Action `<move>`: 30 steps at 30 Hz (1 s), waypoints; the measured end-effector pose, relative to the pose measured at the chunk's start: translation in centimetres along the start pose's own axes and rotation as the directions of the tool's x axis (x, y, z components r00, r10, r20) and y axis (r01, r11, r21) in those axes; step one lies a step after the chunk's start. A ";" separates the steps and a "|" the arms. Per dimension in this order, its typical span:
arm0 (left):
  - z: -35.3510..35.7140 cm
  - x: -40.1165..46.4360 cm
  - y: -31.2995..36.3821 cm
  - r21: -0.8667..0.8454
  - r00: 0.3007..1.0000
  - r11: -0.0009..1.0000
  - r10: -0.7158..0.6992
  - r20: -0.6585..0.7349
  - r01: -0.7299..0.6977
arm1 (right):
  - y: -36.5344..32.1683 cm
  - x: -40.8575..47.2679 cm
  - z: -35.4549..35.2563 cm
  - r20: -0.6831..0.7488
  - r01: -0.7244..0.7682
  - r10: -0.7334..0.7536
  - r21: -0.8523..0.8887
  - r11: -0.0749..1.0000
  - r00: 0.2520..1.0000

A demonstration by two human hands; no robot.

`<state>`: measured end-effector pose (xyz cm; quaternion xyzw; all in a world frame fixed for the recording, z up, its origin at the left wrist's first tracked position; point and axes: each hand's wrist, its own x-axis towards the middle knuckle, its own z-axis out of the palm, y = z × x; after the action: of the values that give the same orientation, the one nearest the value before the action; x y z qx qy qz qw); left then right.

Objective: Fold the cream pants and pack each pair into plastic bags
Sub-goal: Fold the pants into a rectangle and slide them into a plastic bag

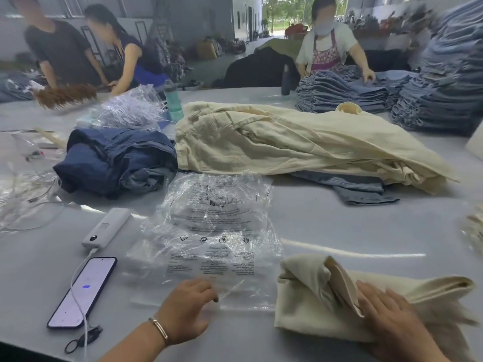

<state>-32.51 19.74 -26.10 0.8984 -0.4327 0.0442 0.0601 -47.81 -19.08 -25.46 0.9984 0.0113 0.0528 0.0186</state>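
A folded pair of cream pants (311, 307) lies at the near right of the table. My right hand (392, 317) rests flat on it with fingers straight. Left of it lies a clear plastic bag (209, 239) with black print, crumpled and flat on the table. My left hand (185, 307) sits at the bag's near edge, its fingertips curled onto the plastic. A heap of unfolded cream pants (300, 142) stretches across the middle of the table behind the bag.
A phone (83, 291) on a cable, a white power bank (107, 227) and small scissors (83, 340) lie near left. Dark blue denim (115, 160) sits beyond them. Stacked jeans (431, 95) fill the far right. Three people work at the far edge.
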 end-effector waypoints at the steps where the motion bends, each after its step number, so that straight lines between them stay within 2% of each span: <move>1: 0.2 -0.5 -0.7 0.043 1.000 0.999 0.017 -0.012 -0.017 | -0.3 0.1 -0.2 0.021 -0.020 0.020 -0.011 1.000 1.000; 6: 1.8 -1.0 -1.6 0.174 0.991 0.984 0.067 -0.120 -0.046 | -1.3 1.0 -1.5 0.016 -0.050 0.051 -0.063 0.997 0.999; 9: 0.9 -0.1 -0.9 0.157 0.992 0.987 0.038 -0.116 -0.019 | 0.5 1.9 -2.8 -0.057 -0.029 0.025 -0.064 0.998 0.998; 11: -0.2 0.8 -0.2 0.070 0.993 0.994 -0.071 -0.092 0.078 | 2.5 2.7 -5.1 0.006 -0.215 0.215 -0.033 0.976 0.976; 13: -1.0 2.2 0.9 -0.104 0.963 0.961 -0.262 -0.064 0.255 | 4.6 3.3 -6.9 0.016 -0.372 0.372 0.092 0.924 0.928; 14: -1.4 3.1 1.5 -0.194 0.939 0.925 -0.341 -0.045 0.327 | 5.6 3.4 -7.8 0.012 -0.411 0.414 0.145 0.900 0.910; 15: -1.8 4.1 2.5 -0.329 0.919 0.864 -0.394 0.032 0.382 | 6.6 3.5 -8.8 0.009 -0.457 0.465 0.196 0.868 0.885; 16: -2.3 5.3 3.5 -0.476 0.900 0.773 -0.421 0.111 0.420 | 7.4 3.6 -9.7 0.015 -0.485 0.497 0.245 0.839 0.868; 18: -3.3 7.8 5.8 -0.680 0.875 0.573 -0.424 0.232 0.458 | 8.7 3.8 -11.2 -0.012 -0.473 0.512 0.364 0.802 0.859; 19: -3.6 8.9 6.8 -0.724 0.870 0.503 -0.397 0.292 0.472 | 9.0 3.9 -12.0 -0.043 -0.439 0.504 0.433 0.788 0.863; 20: -3.8 10.0 7.9 -0.745 0.867 0.455 -0.354 0.352 0.488 | 9.0 4.0 -12.8 -0.069 -0.397 0.487 0.487 0.778 0.871; 21: -3.9 10.9 8.9 -0.739 0.863 0.449 -0.312 0.397 0.502 | 8.8 4.2 -13.4 -0.090 -0.356 0.471 0.537 0.765 0.877; 23: -3.8 12.8 10.8 -0.708 0.856 0.482 -0.264 0.445 0.516 | 7.9 4.8 -14.1 -0.105 -0.278 0.438 0.636 0.720 0.893; 25: -3.9 14.2 12.2 -0.710 0.855 0.477 -0.273 0.440 0.518 | 6.2 5.3 -14.1 -0.108 -0.205 0.385 0.698 0.686 0.917; 28: -5.4 16.1 13.8 -0.773 0.826 0.320 -0.356 0.437 0.547 | 3.2 5.8 -13.4 -0.106 -0.123 0.264 0.682 0.721 0.959; 30: -5.3 17.6 13.9 -0.797 0.732 0.146 -0.516 0.445 0.587 | 1.9 5.9 -12.0 -0.105 -0.102 0.203 0.597 0.796 0.973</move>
<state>-32.62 -1.67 -17.57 0.8060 -0.0256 -0.2523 0.5349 -43.23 -20.42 -12.80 0.9448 -0.0522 0.1298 -0.2962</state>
